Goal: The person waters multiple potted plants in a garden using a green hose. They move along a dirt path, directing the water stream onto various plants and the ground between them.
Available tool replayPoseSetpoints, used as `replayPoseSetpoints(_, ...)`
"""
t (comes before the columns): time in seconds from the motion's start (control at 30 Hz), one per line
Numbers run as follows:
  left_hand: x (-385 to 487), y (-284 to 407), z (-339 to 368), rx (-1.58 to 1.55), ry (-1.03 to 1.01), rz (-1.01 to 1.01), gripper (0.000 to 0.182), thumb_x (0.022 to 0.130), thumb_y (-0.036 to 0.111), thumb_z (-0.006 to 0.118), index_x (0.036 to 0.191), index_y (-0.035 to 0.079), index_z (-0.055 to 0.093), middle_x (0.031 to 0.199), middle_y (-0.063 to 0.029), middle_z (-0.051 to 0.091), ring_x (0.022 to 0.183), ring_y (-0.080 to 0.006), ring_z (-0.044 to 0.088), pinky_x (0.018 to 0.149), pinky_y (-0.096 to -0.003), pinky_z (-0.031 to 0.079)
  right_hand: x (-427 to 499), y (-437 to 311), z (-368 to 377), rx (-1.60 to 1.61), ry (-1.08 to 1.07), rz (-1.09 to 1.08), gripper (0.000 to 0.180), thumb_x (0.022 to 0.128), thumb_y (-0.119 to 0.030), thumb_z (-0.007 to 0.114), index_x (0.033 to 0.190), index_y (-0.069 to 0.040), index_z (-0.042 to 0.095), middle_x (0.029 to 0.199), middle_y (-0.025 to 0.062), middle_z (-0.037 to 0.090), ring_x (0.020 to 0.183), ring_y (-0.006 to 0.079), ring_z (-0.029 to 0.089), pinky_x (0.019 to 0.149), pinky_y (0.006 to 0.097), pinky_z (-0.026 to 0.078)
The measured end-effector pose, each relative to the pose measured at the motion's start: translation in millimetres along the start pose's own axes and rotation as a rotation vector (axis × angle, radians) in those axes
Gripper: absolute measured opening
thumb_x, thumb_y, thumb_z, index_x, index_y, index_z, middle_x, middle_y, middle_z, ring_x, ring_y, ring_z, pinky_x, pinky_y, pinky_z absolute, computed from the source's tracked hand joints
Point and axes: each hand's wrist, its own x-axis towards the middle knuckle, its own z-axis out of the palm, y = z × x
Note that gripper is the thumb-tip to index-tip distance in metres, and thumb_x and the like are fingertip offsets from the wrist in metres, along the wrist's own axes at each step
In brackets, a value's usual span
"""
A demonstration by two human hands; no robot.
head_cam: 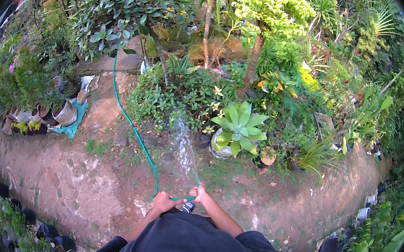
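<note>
A green garden hose point(128, 119) runs down the dirt path to my hands. My left hand point(166, 201) grips the hose low, near my body. Slightly higher and to the right, my right hand point(198, 193) is closed around the hose's end. Water point(186, 150) sprays from that end up and to the left, towards a leafy green shrub point(167, 101) at the edge of the bed. Right of the spray stands an agave-like plant point(240, 128) with broad pale leaves in a whitish pot point(221, 147).
Grow bags point(66, 113) with plants and a teal cloth point(74, 121) lie at the left of the bare dirt path point(57, 180). Small trees, including one with a brown trunk point(253, 61), rise behind the shrub. Black plant bags point(47, 231) line the lower left edge, with white pots point(363, 213) at the right.
</note>
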Motion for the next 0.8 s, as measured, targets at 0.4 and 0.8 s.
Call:
replayPoseSetpoints(0.4,-3.3,2.8,-0.9,-0.008,-0.021,0.003,0.062,0.065,0.067,0.076,0.049,0.008,0.063,0.045,-0.0004,0.05,0.044,-0.0147,0.05,0.05,-0.0341,0.044,-0.5,-0.8,-2.9,-0.05,0.002,-0.023,0.067,0.09,-0.076,0.014,0.058,-0.017,0.026,0.047,-0.0059,0.015,0.035,0.0092,0.013,0.033,0.0263,0.012)
replayPoseSetpoints(0.8,-6.7,-5.0,1.8,-0.031,0.005,-0.003,0.064,0.063,0.068,0.076,0.048,0.007,0.063,0.045,-0.0017,0.05,0.043,-0.0154,0.05,0.048,-0.0353,0.043,-1.5,7.2,2.6,-0.074,0.04,-0.049,0.063,0.092,-0.07,0.017,0.059,-0.017,0.025,0.047,-0.0057,0.015,0.035,0.0095,0.013,0.033,0.0267,0.011)
